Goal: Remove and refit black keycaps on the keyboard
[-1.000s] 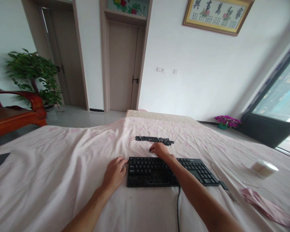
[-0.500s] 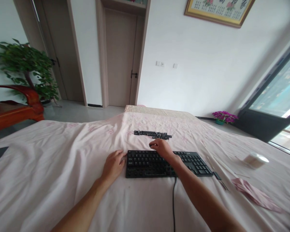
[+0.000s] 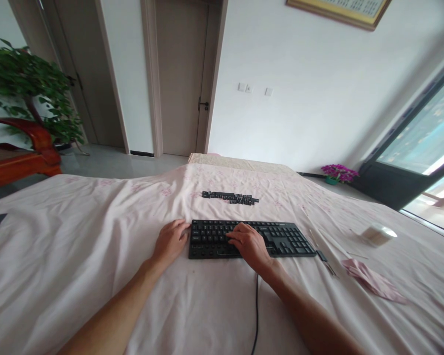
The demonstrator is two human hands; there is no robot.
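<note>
A black keyboard lies on a pink sheet in front of me, its cable running toward me. My left hand rests at the keyboard's left end, fingers curled against its edge. Over the middle keys my right hand lies with fingers bent down, pinched at a key. Beyond the keyboard a row of loose black keycaps sits on the sheet.
To the right of the keyboard lie thin sticks and a small dark tool, a folded pink cloth and a white round container. A wooden chair and a plant stand at far left.
My right hand has pulled back from near the loose keycaps to the middle of the keyboard. The left hand has stayed at the keyboard's left end. The view has tilted down.
</note>
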